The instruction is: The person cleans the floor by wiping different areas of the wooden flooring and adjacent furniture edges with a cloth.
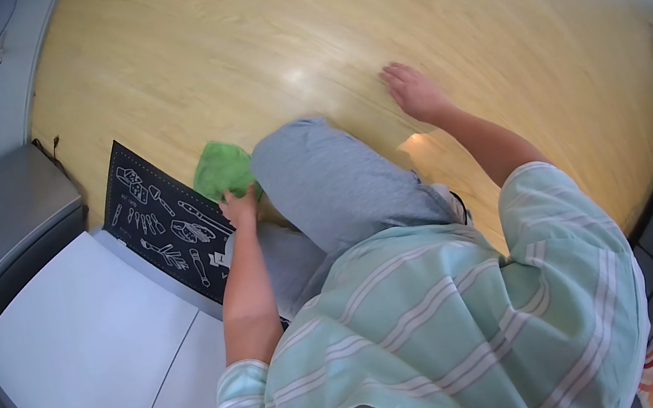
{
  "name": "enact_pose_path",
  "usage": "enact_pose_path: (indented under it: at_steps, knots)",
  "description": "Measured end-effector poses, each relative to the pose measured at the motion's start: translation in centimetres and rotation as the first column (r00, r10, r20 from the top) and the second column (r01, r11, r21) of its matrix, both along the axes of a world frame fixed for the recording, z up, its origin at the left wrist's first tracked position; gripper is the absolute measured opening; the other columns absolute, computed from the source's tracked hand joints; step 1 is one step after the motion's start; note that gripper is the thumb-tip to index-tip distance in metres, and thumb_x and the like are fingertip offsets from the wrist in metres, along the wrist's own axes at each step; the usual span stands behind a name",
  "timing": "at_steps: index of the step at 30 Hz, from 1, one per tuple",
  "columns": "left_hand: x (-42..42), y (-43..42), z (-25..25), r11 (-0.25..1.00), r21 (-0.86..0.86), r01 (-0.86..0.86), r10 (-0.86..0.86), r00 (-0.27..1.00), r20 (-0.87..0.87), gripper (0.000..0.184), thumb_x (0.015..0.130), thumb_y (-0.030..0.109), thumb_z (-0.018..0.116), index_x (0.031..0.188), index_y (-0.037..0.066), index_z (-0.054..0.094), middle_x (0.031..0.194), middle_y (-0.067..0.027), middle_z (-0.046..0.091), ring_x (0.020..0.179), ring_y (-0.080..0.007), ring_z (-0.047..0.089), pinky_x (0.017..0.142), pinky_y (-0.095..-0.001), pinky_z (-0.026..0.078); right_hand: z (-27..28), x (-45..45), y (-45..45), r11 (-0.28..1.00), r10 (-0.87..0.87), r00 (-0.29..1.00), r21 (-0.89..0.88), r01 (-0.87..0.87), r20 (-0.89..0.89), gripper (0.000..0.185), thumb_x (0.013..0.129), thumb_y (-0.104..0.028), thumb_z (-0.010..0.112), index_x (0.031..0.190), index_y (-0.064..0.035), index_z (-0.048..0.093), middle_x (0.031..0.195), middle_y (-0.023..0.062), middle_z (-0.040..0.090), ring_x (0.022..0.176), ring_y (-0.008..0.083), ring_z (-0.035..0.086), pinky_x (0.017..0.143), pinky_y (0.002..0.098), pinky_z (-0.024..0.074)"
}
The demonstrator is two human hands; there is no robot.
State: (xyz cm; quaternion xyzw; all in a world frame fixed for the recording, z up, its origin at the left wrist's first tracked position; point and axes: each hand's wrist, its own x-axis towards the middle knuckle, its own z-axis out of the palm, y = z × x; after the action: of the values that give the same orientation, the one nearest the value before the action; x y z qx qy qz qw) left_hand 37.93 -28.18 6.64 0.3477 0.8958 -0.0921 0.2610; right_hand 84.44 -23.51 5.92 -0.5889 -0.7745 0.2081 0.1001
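The green cloth (pixel 221 168) is left of the centre of the frame, over the wooden floor (pixel 295 26), just beside the dark mat (pixel 164 224). The left hand (pixel 241 208) is grasping its lower edge. The right hand (pixel 415 94), in the upper right part, is released, with its fingers extended; whether it touches the floor, I cannot tell.

In my judgement, the cloth could catch the mat and shift it, because they are so near. It could also become trapped under the bent grey-clothed knee (pixel 290 145), which is close to it. If the person leans on the right hand, the palm might slip, since the floor looks smooth and shiny.

The mat carries white drawings of food and utensils. Some lettering near its lower right edge is too small and partly hidden, and I can read no brand.
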Motion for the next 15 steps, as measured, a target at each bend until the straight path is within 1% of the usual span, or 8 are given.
enact_pose_path:
  at_steps: [1,4,7,10,13,15]
  knots:
    - [0.1,-0.2,0.0,1.000,0.000,-0.008,0.008,1.000,0.000,0.087,0.075,0.052,0.073,0.146,0.016,0.040,0.155,-0.0190,0.024,0.140,-0.0357,0.030,0.112,-0.0447,0.032,-0.3,-0.5,0.3,0.997,0.064,0.998,-0.035,-0.063,0.011,0.042,0.097,-0.025,0.049,0.132,-0.0037,0.052,0.142,0.0124,0.047,0.137,0.0288,0.037,0.113,0.0391,0.0329]
    - [0.5,-0.2,0.0,1.000,0.004,-0.013,0.013,1.000,0.007,0.085,0.075,0.052,0.073,0.145,0.016,0.041,0.155,-0.0192,0.025,0.140,-0.0361,0.031,0.111,-0.0447,0.033,-0.9,-1.6,-0.3,0.993,0.084,0.994,-0.088,-0.078,0.066,0.049,0.097,-0.027,0.048,0.138,-0.0015,0.045,0.148,0.0106,0.039,0.140,0.0277,0.031,0.115,0.0385,0.0293]
    - [0.6,-0.3,0.4,1.000,0.002,0.015,-0.015,1.000,0.018,0.084,0.075,0.051,0.072,0.145,0.015,0.042,0.154,-0.0194,0.026,0.139,-0.0363,0.032,0.111,-0.0445,0.033,-1.3,-0.2,-1.8,0.984,0.155,0.985,-0.102,-0.147,0.073,0.050,0.096,-0.028,0.049,0.137,-0.0004,0.047,0.147,0.0100,0.039,0.140,0.0277,0.031,0.115,0.0388,0.0304]
    - [0.7,-0.2,0.3,1.000,0.014,0.022,-0.022,0.999,0.028,0.083,0.076,0.051,0.072,0.144,0.013,0.043,0.153,-0.0195,0.027,0.139,-0.0362,0.032,0.112,-0.0446,0.033,-1.1,3.3,-3.8,0.962,0.232,0.972,-0.156,-0.225,0.033,0.043,0.094,-0.021,0.052,0.132,-0.0022,0.051,0.143,0.0116,0.044,0.136,0.0295,0.036,0.112,0.0396,0.0334]
    - [0.4,0.1,-0.4,0.999,0.044,0.013,-0.014,1.000,0.021,0.082,0.076,0.051,0.071,0.143,0.012,0.044,0.153,-0.0194,0.027,0.139,-0.0354,0.032,0.112,-0.0475,0.031,0.3,6.1,-5.0,0.992,0.116,0.992,-0.039,-0.118,-0.055,0.032,0.089,-0.010,0.057,0.120,-0.0024,0.060,0.131,0.0152,0.055,0.128,0.0341,0.047,0.107,0.0421,0.0398]
    - [0.5,0.4,-0.3,0.998,0.063,-0.012,0.010,1.000,0.023,0.081,0.077,0.051,0.071,0.142,0.010,0.045,0.153,-0.0194,0.027,0.140,-0.0346,0.031,0.112,-0.0509,0.029,1.5,6.5,-4.0,0.985,-0.089,0.995,0.147,0.095,-0.047,0.029,0.088,-0.006,0.056,0.117,-0.0034,0.061,0.124,0.0160,0.059,0.123,0.0348,0.051,0.105,0.0429,0.0416]
